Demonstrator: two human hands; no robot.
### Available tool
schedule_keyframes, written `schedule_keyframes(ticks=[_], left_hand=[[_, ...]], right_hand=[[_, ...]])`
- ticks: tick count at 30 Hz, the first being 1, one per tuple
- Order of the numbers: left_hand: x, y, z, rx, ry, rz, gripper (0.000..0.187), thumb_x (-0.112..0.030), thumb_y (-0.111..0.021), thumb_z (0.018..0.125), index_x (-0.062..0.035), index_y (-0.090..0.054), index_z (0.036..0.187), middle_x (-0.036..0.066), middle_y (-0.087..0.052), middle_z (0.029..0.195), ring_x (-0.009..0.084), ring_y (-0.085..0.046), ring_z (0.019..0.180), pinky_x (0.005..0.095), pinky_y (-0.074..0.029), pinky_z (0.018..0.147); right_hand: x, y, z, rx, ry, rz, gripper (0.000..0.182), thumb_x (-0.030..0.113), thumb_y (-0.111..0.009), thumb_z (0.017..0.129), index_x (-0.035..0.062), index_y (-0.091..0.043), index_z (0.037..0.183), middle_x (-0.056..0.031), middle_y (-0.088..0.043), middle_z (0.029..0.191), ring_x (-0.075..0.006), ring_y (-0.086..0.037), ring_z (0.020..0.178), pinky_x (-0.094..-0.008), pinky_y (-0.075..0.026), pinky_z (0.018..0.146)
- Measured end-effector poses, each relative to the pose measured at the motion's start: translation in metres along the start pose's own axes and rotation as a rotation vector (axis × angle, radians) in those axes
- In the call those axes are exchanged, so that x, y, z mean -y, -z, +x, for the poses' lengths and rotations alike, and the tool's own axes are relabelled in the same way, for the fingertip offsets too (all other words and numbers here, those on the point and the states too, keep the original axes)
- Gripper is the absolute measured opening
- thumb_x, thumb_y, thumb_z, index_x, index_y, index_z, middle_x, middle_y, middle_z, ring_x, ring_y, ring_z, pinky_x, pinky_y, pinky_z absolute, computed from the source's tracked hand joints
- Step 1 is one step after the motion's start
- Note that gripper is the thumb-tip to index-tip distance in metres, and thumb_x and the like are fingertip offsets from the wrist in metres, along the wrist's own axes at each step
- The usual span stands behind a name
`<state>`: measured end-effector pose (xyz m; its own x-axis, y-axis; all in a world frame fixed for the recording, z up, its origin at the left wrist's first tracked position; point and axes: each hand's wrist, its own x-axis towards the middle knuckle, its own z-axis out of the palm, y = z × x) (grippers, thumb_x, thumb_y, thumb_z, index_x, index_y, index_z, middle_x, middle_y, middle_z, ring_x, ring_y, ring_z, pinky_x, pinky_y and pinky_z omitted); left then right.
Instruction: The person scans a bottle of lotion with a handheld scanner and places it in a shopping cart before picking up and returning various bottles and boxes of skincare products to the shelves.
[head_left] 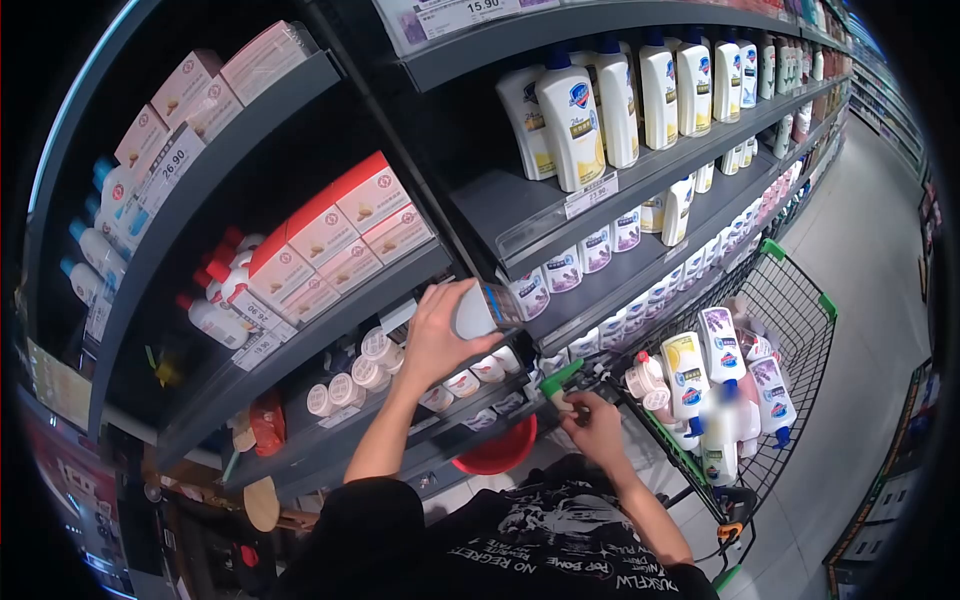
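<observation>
Pack (476, 316) in my left hand (440, 322), near the middle of the frame: pale on the side I hold, darker with a blue stripe towards the right. My left fingers are clenched on it, back of the hand towards me. It lies to the right of my palm, tips pointing rightwards over it. My knuckles hide much of it, so I can't fairly say which way its long axis runs.

My left hand is plainly the nearer one; my right hand (596, 432) sits lower and further right, well apart from the pack, its fingers curled at the end of the cart's green handle (560, 380).

Around the pack, red-topped boxes (335, 222) are stacked on the shelf (345, 309) up and to the left, and small tubs (369, 374) stand just below and left of my left hand. White bottles (572, 125) line the upper right. A red basin (503, 450) shows between my forearms. At the right of the frame, the cart (828, 306) holds a heap of bottles (686, 375), lying at mixed angles.
</observation>
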<state>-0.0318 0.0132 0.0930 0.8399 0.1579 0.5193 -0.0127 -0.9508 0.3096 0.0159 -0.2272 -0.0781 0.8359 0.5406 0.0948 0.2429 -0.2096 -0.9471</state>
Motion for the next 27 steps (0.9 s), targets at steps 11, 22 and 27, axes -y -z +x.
schedule_keyframes(ticks=[11, 22, 27], left_hand=[[0.061, 0.006, 0.022, 0.3, 0.153, 0.315, 0.065, -0.047, -0.053, 0.093, 0.0057, -0.047, 0.13, 0.03, -0.051, 0.128, 0.0446, -0.046, 0.121, 0.0451, -0.039, 0.1], [0.068, 0.0, 0.011, 0.246, 0.169, 0.359, 0.062, -0.046, -0.05, 0.095, 0.0047, -0.05, 0.13, 0.029, -0.053, 0.128, 0.0418, -0.047, 0.123, 0.0446, -0.036, 0.104], [0.013, -0.025, -0.002, -0.15, 0.01, 0.254, 0.042, -0.026, -0.066, 0.087, -0.0002, -0.059, 0.119, 0.021, -0.06, 0.116, 0.0364, -0.055, 0.113, 0.0432, -0.043, 0.096]], right_hand=[[0.0, -0.004, 0.0, -0.039, 0.017, 0.0, 0.027, 0.008, -0.069, 0.073, -0.0002, -0.066, 0.099, -0.0146, -0.07, 0.087, -0.0223, -0.07, 0.073, -0.0316, -0.056, 0.069], [-0.002, -0.004, 0.002, -0.035, 0.004, 0.03, 0.024, 0.008, -0.069, 0.073, 0.0005, -0.066, 0.095, -0.0137, -0.069, 0.085, -0.0226, -0.07, 0.072, -0.0318, -0.055, 0.067], [-0.004, -0.004, 0.004, -0.005, -0.032, 0.093, 0.023, 0.007, -0.069, 0.074, -0.001, -0.066, 0.096, -0.0137, -0.069, 0.086, -0.021, -0.07, 0.073, -0.0308, -0.054, 0.066]])
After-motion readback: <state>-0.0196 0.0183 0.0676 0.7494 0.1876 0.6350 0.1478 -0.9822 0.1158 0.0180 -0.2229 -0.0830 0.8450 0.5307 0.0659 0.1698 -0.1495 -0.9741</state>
